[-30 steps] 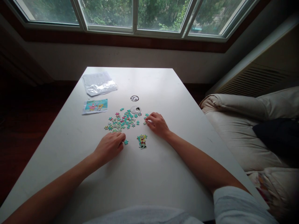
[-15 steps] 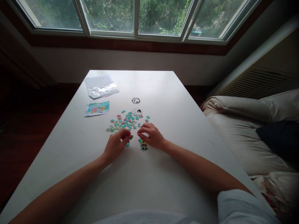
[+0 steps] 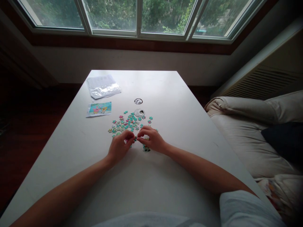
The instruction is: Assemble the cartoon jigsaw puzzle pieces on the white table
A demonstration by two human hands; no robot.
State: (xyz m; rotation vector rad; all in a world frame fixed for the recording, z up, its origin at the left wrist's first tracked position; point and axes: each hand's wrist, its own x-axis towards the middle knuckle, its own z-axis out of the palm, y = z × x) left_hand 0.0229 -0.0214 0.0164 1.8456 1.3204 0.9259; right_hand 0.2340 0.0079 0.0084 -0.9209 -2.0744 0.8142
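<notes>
A small dark-green jigsaw puzzle piece (image 3: 135,138) is held between the fingertips of both hands, just above the table. My left hand (image 3: 120,143) pinches it from the left, thumb and fingers closed. From the right, my right hand (image 3: 152,138) pinches at its other edge. Beneath the right hand lies a small joined section of puzzle (image 3: 146,147), partly covered by the palm and fingers. Loose puzzle pieces (image 3: 126,124), mostly turquoise with some pink and yellow, are scattered just beyond both hands. Some of them are hidden by the left hand.
A picture card (image 3: 99,109) with cartoon figures lies on the white table (image 3: 161,183), left of the loose pieces. Behind it is a clear plastic bag (image 3: 104,88) with papers. Two small round items, a disc (image 3: 138,101) and a ring (image 3: 139,113), lie farther back. A sofa (image 3: 232,132) stands at right.
My right hand has moved slightly left, and its fingertips now meet the puzzle piece in my left hand. The left hand has shifted a little to the right.
</notes>
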